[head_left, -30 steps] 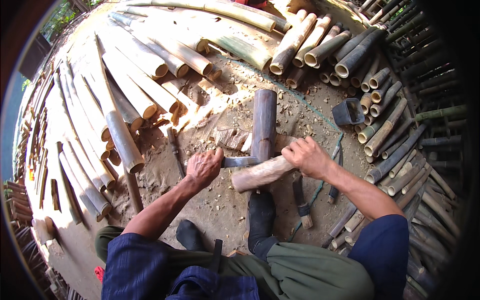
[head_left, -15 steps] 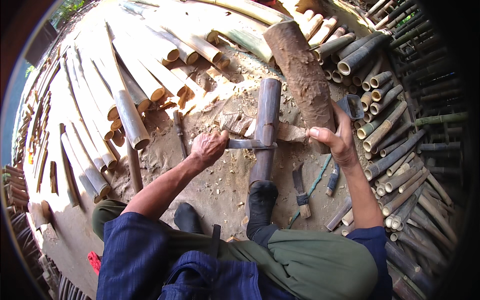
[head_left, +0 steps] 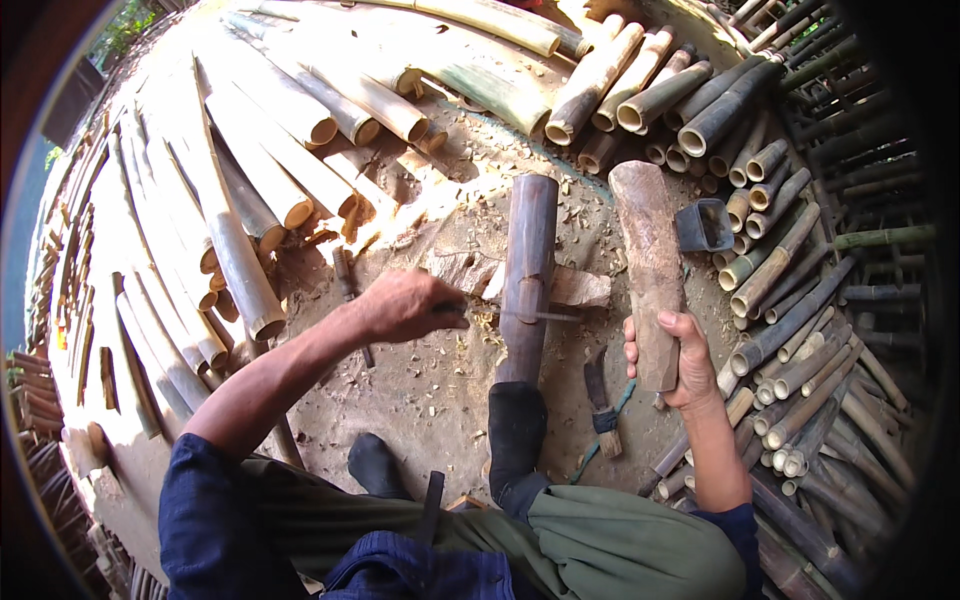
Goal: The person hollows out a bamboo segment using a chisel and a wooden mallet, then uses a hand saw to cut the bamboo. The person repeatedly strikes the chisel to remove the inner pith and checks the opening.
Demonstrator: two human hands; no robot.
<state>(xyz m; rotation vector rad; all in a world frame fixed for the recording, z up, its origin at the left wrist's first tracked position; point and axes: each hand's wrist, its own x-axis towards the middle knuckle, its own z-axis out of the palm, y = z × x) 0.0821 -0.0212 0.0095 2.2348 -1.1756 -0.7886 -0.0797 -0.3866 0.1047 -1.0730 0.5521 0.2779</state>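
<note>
Dozens of bamboo poles [head_left: 248, 275] fan over the left side of the ground, cut ends toward the person, the farther ones washed pale by sunlight. Shorter bamboo lengths [head_left: 790, 262] are stacked along the right, many showing hollow ends.

Between the two groups, one dark bamboo section [head_left: 531, 225] lies straight in front of the person, crossing a rough wood block [head_left: 462, 272], with its near end at the dark-covered right foot [head_left: 517, 430]. To the right of it and apart from it is a thick wooden club [head_left: 648, 225]; the right hand [head_left: 690, 372] grips its near end, thumb across the front.

The left hand [head_left: 415, 303] is closed around the hidden handle of a knife [head_left: 556, 317], whose thin blade runs crosswise over the bamboo section; whether it bites in, I cannot tell. A curved tool [head_left: 603, 405] lies on the ground between section and club. Just beside the club sits a small dark container [head_left: 704, 226]. Pale chips [head_left: 437, 390] are scattered around.
</note>
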